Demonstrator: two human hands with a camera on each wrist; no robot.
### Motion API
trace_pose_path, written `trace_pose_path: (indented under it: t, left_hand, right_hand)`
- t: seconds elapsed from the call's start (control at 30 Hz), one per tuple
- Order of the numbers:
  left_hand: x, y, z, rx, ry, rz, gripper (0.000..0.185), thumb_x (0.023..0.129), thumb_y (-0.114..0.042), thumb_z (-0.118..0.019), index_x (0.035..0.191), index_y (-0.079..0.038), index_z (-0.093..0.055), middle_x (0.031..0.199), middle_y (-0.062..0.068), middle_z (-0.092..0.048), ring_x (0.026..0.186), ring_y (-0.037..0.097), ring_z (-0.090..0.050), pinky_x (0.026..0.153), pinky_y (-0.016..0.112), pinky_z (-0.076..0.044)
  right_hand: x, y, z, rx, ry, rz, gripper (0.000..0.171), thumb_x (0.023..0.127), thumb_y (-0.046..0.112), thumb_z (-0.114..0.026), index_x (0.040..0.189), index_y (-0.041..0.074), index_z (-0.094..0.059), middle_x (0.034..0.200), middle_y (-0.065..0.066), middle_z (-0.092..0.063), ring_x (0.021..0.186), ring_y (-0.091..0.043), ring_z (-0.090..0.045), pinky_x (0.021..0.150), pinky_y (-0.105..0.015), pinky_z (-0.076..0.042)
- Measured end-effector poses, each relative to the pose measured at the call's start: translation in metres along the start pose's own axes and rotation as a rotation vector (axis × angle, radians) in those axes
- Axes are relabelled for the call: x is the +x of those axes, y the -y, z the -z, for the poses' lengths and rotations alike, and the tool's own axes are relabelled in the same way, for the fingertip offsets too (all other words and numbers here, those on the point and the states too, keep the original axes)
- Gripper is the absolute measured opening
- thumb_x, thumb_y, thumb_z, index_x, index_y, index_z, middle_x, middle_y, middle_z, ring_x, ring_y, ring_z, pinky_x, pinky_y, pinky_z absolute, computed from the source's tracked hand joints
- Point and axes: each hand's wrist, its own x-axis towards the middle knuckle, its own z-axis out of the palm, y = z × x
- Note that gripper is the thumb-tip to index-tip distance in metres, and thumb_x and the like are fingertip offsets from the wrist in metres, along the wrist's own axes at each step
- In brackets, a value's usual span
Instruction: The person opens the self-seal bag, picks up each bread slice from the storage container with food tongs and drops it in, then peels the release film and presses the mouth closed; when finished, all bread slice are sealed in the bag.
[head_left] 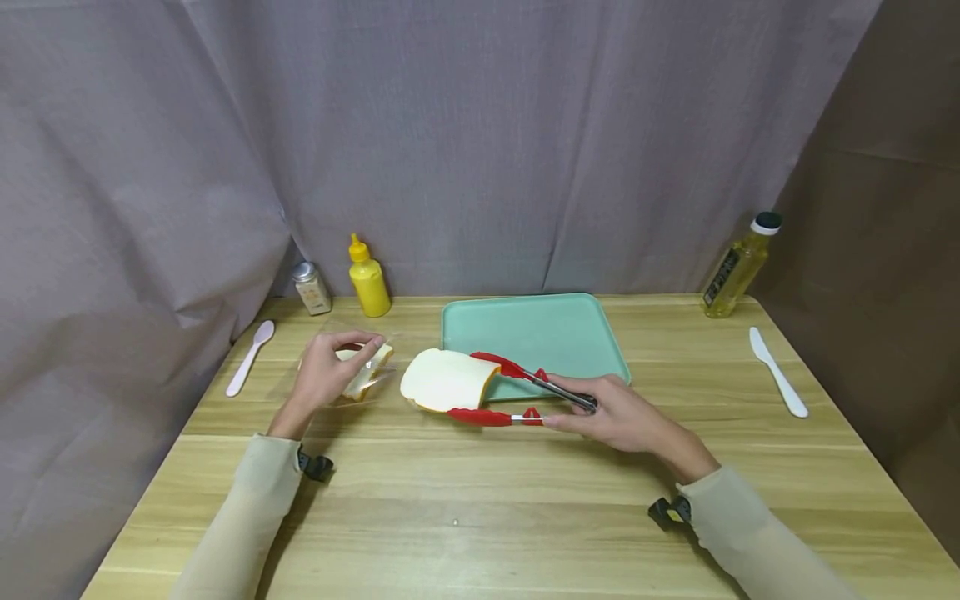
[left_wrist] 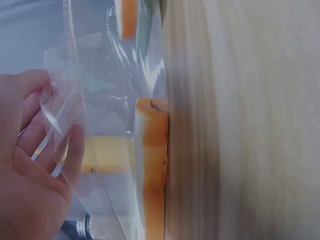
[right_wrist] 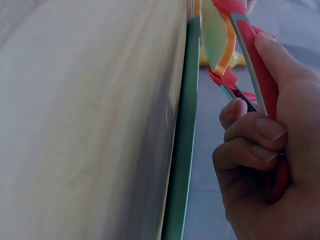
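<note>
Between thumb and fingers, my left hand pinches the edge of a clear plastic bag, lifting it off the table. A slice of bread with an orange-brown crust lies inside the bag, partly covered by the hand in the head view. My right hand grips a pair of red-tipped tongs, its fingers curled round the handles. Another slice of bread is held between the tong tips, just right of the bag and by the near left corner of the green tray.
Behind the left hand stand a shaker jar and a yellow squeeze bottle. A pale spoon lies at far left. On the right are an oil bottle and a white plastic knife. Curtains close off the back.
</note>
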Motion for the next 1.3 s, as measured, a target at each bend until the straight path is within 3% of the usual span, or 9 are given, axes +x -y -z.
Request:
trace_pose_path:
  t: [0.27, 0.47, 0.7, 0.8, 0.93, 1.03, 1.17, 1.3]
  left_hand:
    - [0.0, -0.001, 0.002, -0.008, -0.002, -0.006, 0.019, 0.102, -0.032, -0.079, 0.107, -0.016, -0.087, 0.104, -0.001, -0.085, 0.096, 0.019, -0.079, 0.089, 0.04, -0.064]
    - [0.0, -0.002, 0.001, -0.007, -0.007, 0.003, 0.021, 0.101, -0.034, -0.079, 0.108, -0.016, -0.086, 0.105, 0.001, -0.085, 0.096, 0.021, -0.079, 0.09, 0.044, -0.064]
    - [0.001, -0.003, 0.002, -0.022, -0.038, 0.008, 0.022, 0.102, -0.034, -0.079, 0.111, -0.016, -0.086, 0.109, 0.0, -0.085, 0.099, 0.017, -0.077, 0.09, 0.032, -0.063]
    - [0.0, -0.003, 0.003, -0.031, -0.046, 0.006, 0.022, 0.102, -0.034, -0.079, 0.112, -0.015, -0.085, 0.11, 0.001, -0.085, 0.1, 0.016, -0.076, 0.092, 0.038, -0.063]
    - [-0.001, -0.004, 0.003, -0.039, -0.05, -0.004, 0.022, 0.102, -0.033, -0.078, 0.112, -0.015, -0.085, 0.11, 0.003, -0.085, 0.1, 0.019, -0.076, 0.093, 0.048, -0.063]
    - [-0.001, -0.005, 0.003, -0.051, -0.051, -0.01, 0.02, 0.103, -0.033, -0.078, 0.111, -0.016, -0.086, 0.111, 0.002, -0.085, 0.1, 0.02, -0.076, 0.093, 0.05, -0.062]
    - [-0.002, -0.009, 0.002, -0.075, -0.065, -0.021, 0.017, 0.102, -0.028, -0.078, 0.111, -0.016, -0.086, 0.109, 0.004, -0.085, 0.1, 0.021, -0.076, 0.092, 0.046, -0.062]
    - [-0.005, -0.028, 0.005, -0.098, -0.076, -0.019, 0.015, 0.102, -0.016, -0.078, 0.112, -0.006, -0.084, 0.109, 0.012, -0.084, 0.099, 0.028, -0.075, 0.092, 0.043, -0.061]
  right_hand:
    - [0.018, 0.014, -0.012, -0.08, -0.018, 0.051, 0.077, 0.092, 0.067, -0.077, 0.156, 0.027, -0.059, 0.056, 0.015, -0.048, 0.048, 0.0, -0.039, 0.049, -0.023, -0.038]
    - [0.032, 0.018, -0.019, -0.106, -0.054, 0.064, 0.078, 0.09, 0.072, -0.076, 0.153, 0.029, -0.061, 0.057, 0.018, -0.041, 0.048, 0.001, -0.03, 0.05, -0.023, -0.038]
    - [0.046, 0.025, -0.029, -0.11, -0.08, 0.086, 0.075, 0.091, 0.069, -0.077, 0.152, 0.028, -0.063, 0.061, 0.017, -0.031, 0.056, 0.001, -0.026, 0.054, -0.021, -0.033]
    - [0.052, 0.03, -0.034, -0.112, -0.083, 0.099, 0.075, 0.092, 0.069, -0.076, 0.152, 0.027, -0.063, 0.065, 0.014, -0.036, 0.059, 0.0, -0.028, 0.055, -0.021, -0.033]
    - [0.06, 0.035, -0.04, -0.105, -0.087, 0.118, 0.074, 0.092, 0.068, -0.077, 0.151, 0.025, -0.064, 0.078, 0.008, -0.064, 0.064, -0.002, -0.031, 0.058, -0.022, -0.037]
    - [0.066, 0.039, -0.045, -0.102, -0.085, 0.125, 0.074, 0.092, 0.067, -0.077, 0.151, 0.024, -0.064, 0.082, 0.006, -0.07, 0.065, -0.002, -0.033, 0.058, -0.022, -0.038]
    - [0.072, 0.043, -0.052, -0.1, -0.077, 0.121, 0.075, 0.092, 0.068, -0.077, 0.152, 0.024, -0.063, 0.07, 0.012, -0.054, 0.063, -0.001, -0.03, 0.057, -0.022, -0.036]
    - [0.079, 0.047, -0.057, -0.082, -0.08, 0.114, 0.075, 0.093, 0.068, -0.076, 0.153, 0.026, -0.063, 0.066, 0.016, -0.041, 0.06, -0.001, -0.028, 0.056, -0.022, -0.034]
